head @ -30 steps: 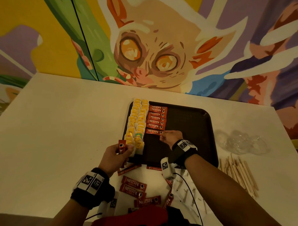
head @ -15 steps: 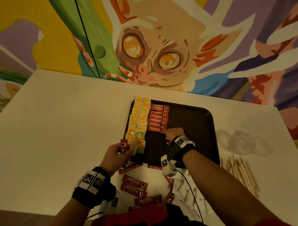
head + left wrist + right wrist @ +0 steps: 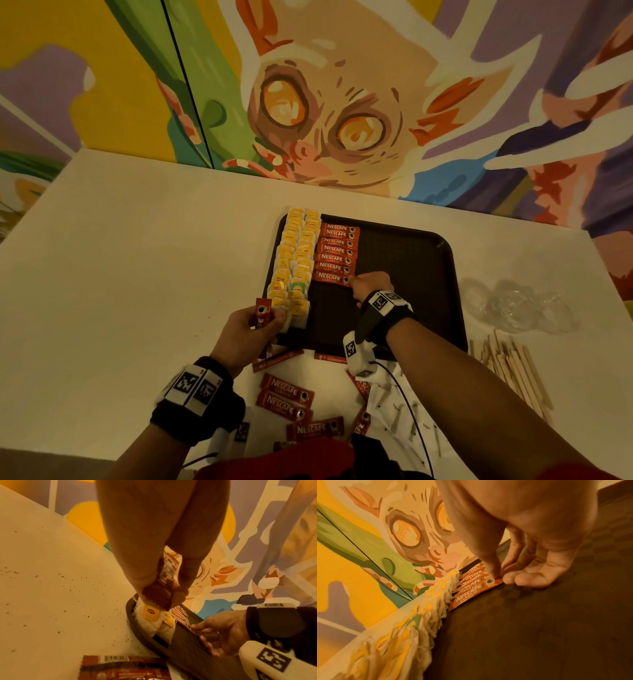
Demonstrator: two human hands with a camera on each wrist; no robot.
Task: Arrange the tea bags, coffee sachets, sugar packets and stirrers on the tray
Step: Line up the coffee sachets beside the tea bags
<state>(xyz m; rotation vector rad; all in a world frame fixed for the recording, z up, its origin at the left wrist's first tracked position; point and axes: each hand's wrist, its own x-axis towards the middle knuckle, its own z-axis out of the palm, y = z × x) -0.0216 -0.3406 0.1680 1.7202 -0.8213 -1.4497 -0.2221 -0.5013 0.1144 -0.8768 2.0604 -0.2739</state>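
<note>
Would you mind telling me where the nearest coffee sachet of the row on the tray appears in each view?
Head: nearest coffee sachet at picture centre, the right hand at its right end.
Left wrist: lower right of centre, mostly hidden, beside the fingertips.
Right wrist: centre, front of the row, thumb on its end.
Shared landmark: the tea bags beside it.

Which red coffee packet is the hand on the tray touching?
The right hand touches the nearest coffee sachet in the tray's row, the last one at the near end. Its fingertips pinch that sachet's right end; the others lie behind it.
</note>
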